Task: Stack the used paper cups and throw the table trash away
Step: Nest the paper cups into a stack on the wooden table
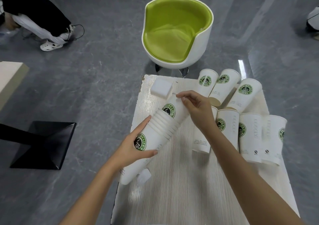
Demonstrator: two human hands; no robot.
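My left hand (136, 143) grips a long stack of nested white paper cups (153, 135) with green logos, tilted over the left side of the pale wooden table (181, 181). My right hand (196, 107) holds the topmost cup (174, 107) of that stack by its rim end. Several loose cups stand and lie at the table's right: three leaning at the far right (224, 86) and several upside down nearer me (250, 135). A white crumpled scrap (144, 176) lies under the stack's base, and a white foam block (161, 88) sits at the far left corner.
A green and white tub chair (177, 33) stands beyond the table. A black square table base (44, 143) is on the grey floor to the left. A seated person's legs and white shoe (50, 45) show at top left.
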